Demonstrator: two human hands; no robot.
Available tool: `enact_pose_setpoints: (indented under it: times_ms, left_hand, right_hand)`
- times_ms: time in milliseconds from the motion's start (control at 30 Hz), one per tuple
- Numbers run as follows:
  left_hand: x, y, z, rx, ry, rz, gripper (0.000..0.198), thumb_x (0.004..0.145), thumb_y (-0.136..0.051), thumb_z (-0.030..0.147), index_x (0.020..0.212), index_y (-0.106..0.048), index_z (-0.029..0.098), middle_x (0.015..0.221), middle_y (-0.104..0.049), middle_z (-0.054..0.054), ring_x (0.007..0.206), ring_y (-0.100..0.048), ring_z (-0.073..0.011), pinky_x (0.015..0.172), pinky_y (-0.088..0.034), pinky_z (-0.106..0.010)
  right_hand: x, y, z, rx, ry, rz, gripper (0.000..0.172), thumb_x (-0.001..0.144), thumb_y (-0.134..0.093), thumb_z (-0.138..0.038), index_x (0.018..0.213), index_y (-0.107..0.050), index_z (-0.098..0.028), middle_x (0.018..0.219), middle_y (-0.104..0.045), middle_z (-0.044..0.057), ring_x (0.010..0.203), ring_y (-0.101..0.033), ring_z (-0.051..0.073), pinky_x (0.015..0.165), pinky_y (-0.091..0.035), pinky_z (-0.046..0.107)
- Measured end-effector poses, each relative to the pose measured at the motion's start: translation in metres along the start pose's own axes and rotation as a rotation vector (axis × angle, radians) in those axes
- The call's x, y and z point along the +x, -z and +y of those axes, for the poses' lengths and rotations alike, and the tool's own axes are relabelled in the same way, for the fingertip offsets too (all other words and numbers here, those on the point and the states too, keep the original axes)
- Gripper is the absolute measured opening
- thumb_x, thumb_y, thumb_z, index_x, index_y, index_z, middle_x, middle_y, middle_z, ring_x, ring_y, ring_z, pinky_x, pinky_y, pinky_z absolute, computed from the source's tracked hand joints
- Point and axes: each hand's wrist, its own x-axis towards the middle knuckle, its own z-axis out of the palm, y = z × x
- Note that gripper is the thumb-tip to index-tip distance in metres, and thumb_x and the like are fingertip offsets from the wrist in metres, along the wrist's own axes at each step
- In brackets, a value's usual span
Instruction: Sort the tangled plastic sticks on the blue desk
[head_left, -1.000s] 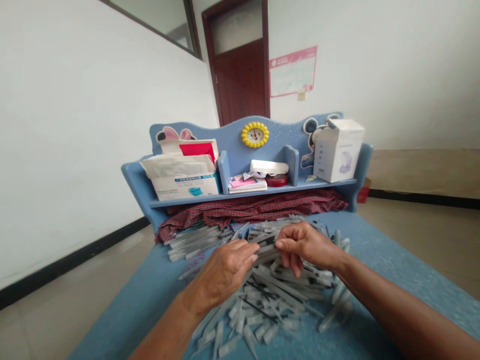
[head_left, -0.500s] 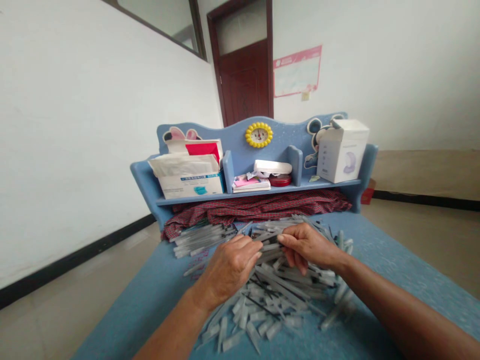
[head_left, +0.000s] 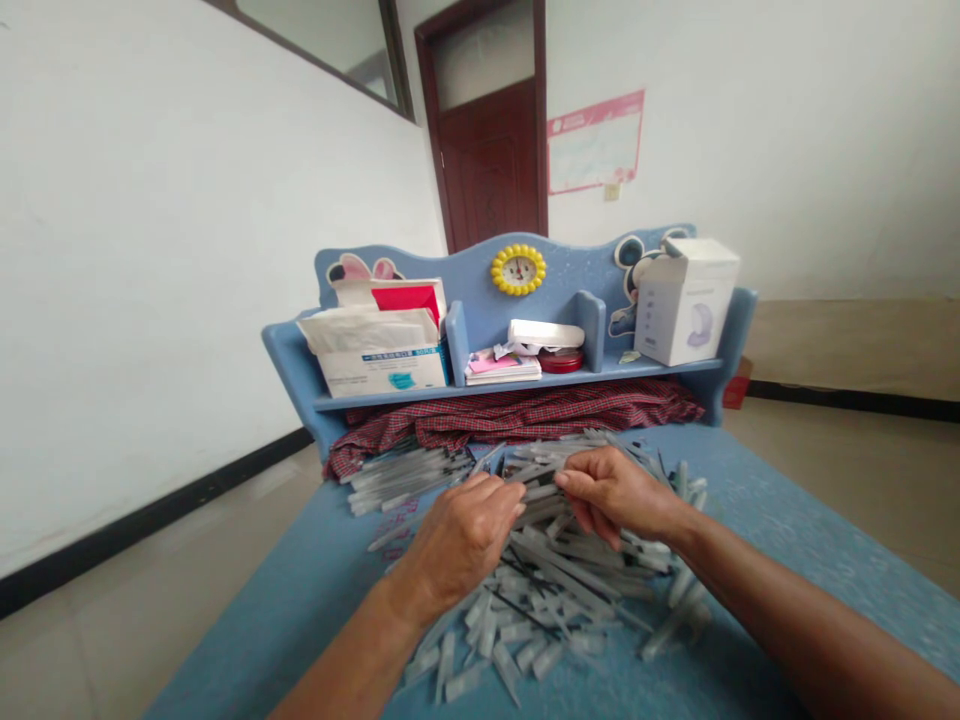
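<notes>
A loose heap of grey translucent pen barrels and caps [head_left: 559, 590] covers the middle of a blue desk [head_left: 750, 520]. Over that heap, my left hand [head_left: 461, 540] is curled, thumb and fingers pinching one end of a grey pen part [head_left: 538, 490]. My right hand [head_left: 615, 492] is closed too, pinching the other end of the same part from the right. The two hands nearly meet above the pile. A neater row of assembled grey pens [head_left: 397, 472] lies just left of my left hand.
A blue shelf unit [head_left: 517, 385] stands at the desk's far edge with a mask box [head_left: 382, 368], papers, a red tin, a white carton [head_left: 684, 300] and a yellow clock [head_left: 518, 269]. Red plaid cloth [head_left: 525, 415] lies under it. Brown door behind.
Both hands stay on the pen part over the heap, shifting only slightly. The view moved a little to the left between the first frame and now.
</notes>
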Motion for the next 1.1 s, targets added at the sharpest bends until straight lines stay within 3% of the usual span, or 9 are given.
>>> enact_pose_setpoints:
  times_ms: [100,233,333,533,733,967,1100]
  left_hand:
    - [0.000,0.003,-0.003,-0.224,0.094,-0.082,0.025,0.088,-0.038,0.024,0.091,-0.062,0.015,0.079,-0.065,-0.005,0.073,-0.059,-0.0143,0.067,-0.044,-0.024]
    - [0.001,0.009,-0.007,-0.501,0.312,-0.301,0.034,0.088,-0.036,0.030,0.076,-0.064,0.015,0.063,-0.062,0.001,0.058,-0.054,-0.0089,0.059,-0.040,-0.019]
    - [0.001,0.011,-0.010,-0.605,0.409,-0.367,0.036,0.087,-0.036,0.032,0.072,-0.063,0.014,0.062,-0.060,0.002,0.054,-0.049,-0.0074,0.055,-0.038,-0.018]
    - [0.002,0.008,-0.010,-0.635,0.494,-0.373,0.031,0.083,-0.039,0.032,0.078,-0.064,0.014,0.064,-0.060,0.001,0.054,-0.048,-0.0081,0.054,-0.037,-0.018]
    - [0.003,0.004,-0.013,-0.571,0.496,-0.386,0.029,0.082,-0.038,0.029,0.070,-0.060,0.015,0.061,-0.059,0.003,0.055,-0.049,-0.0092,0.056,-0.036,-0.018]
    - [0.005,0.004,-0.011,-0.535,0.488,-0.411,0.026,0.081,-0.039,0.025,0.065,-0.058,0.016,0.057,-0.054,0.004,0.052,-0.046,-0.0089,0.055,-0.033,-0.018]
    - [0.005,0.003,-0.011,-0.524,0.502,-0.409,0.025,0.081,-0.039,0.025,0.070,-0.060,0.016,0.060,-0.056,0.004,0.053,-0.047,-0.0092,0.056,-0.034,-0.019]
  right_hand:
    - [-0.002,0.000,-0.001,0.012,0.062,0.020,0.030,0.078,-0.052,-0.043,0.066,-0.044,-0.016,0.045,-0.051,-0.007,0.027,-0.042,0.004,0.027,-0.025,0.013]
    - [-0.001,0.003,0.000,0.048,0.210,0.061,0.014,0.074,-0.057,-0.025,0.076,-0.045,-0.018,0.056,-0.053,-0.007,0.038,-0.050,0.006,0.036,-0.039,0.016]
    - [0.001,0.009,0.001,0.054,0.241,0.105,0.013,0.073,-0.056,-0.021,0.078,-0.044,-0.018,0.059,-0.055,-0.006,0.043,-0.055,0.008,0.040,-0.042,0.018]
    - [0.004,0.026,0.005,-0.213,0.132,0.196,0.008,0.073,-0.052,-0.023,0.076,-0.049,-0.016,0.053,-0.056,-0.005,0.033,-0.049,0.007,0.033,-0.032,0.016]
    - [0.004,0.051,0.015,-0.513,0.000,0.225,0.017,0.075,-0.052,-0.030,0.066,-0.054,-0.015,0.045,-0.054,-0.003,0.029,-0.047,0.007,0.030,-0.029,0.016]
    - [-0.008,0.068,0.012,-0.545,-0.227,-0.043,0.017,0.069,-0.057,-0.023,0.054,-0.054,-0.017,0.039,-0.054,-0.002,0.025,-0.044,0.009,0.028,-0.028,0.018]
    - [-0.010,0.075,0.016,-0.597,-0.310,-0.071,0.011,0.066,-0.055,-0.017,0.054,-0.052,-0.018,0.036,-0.050,-0.004,0.025,-0.044,0.009,0.026,-0.029,0.017]
